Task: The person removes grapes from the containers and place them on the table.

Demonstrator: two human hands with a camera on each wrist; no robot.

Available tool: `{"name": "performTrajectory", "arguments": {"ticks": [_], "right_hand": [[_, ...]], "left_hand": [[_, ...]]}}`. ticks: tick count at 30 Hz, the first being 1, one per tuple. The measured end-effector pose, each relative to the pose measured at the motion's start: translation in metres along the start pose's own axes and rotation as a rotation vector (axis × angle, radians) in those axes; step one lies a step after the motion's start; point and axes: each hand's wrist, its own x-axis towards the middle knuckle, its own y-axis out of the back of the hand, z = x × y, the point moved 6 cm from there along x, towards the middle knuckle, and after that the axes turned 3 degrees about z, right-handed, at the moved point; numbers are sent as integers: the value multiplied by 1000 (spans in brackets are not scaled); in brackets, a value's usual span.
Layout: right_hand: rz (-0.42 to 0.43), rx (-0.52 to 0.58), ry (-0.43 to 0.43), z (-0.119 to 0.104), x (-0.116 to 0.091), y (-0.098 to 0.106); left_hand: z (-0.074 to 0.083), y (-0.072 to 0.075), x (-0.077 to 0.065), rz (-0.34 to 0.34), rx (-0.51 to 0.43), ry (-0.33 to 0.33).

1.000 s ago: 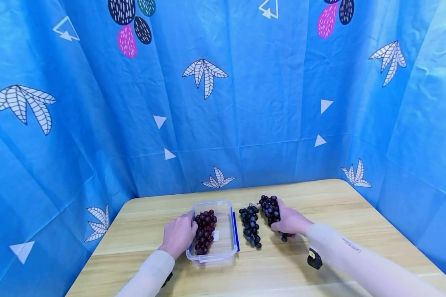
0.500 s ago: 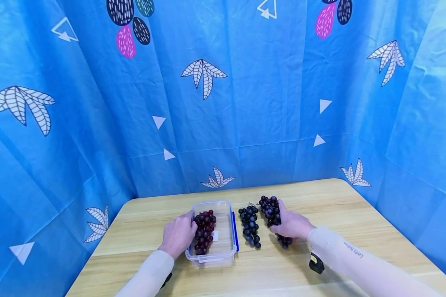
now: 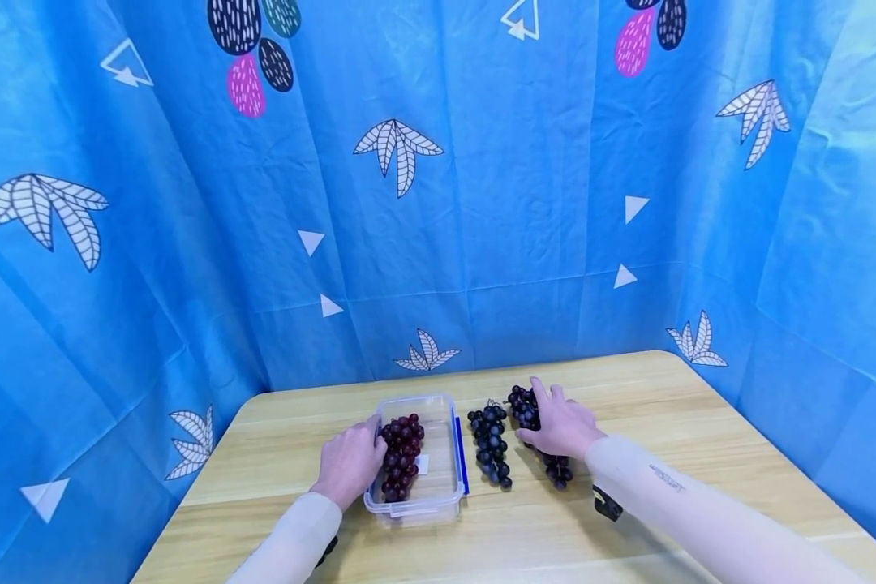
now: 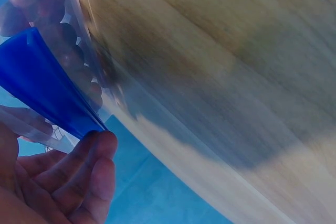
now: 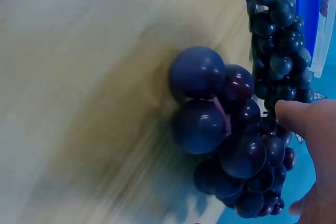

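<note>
My left hand (image 3: 350, 458) holds the left rim of a clear plastic food container (image 3: 416, 509). Its fingers meet at a blue latch flap (image 4: 44, 82) in the left wrist view. Inside, along the container's left side, lies a bunch of dark red grapes (image 3: 403, 456). My right hand (image 3: 564, 428) is spread over a purple-black bunch of grapes (image 5: 241, 156), covering its middle in the head view; thumb and fingers are apart and not curled round it. Between that bunch and the container lies a blue-black bunch of grapes (image 3: 491, 446).
Everything stands on a light wooden table (image 3: 511, 539). A blue patterned curtain (image 3: 518, 203) hangs behind the table and along both sides. On the container's right side a second blue latch flap (image 3: 462, 456) hangs down.
My right hand has loosened its grip on the rightmost grape bunch, spread its fingers and shifted slightly left. That bunch's lower end now lies straighter. The left hand and container have stayed put.
</note>
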Motion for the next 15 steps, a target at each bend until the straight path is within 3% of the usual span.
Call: {"name": "performTrajectory", "arguments": {"ticks": [15], "right_hand": [[15, -87, 16, -12, 17, -10]], "left_hand": [[-1, 0, -2, -1, -16, 20]]}}
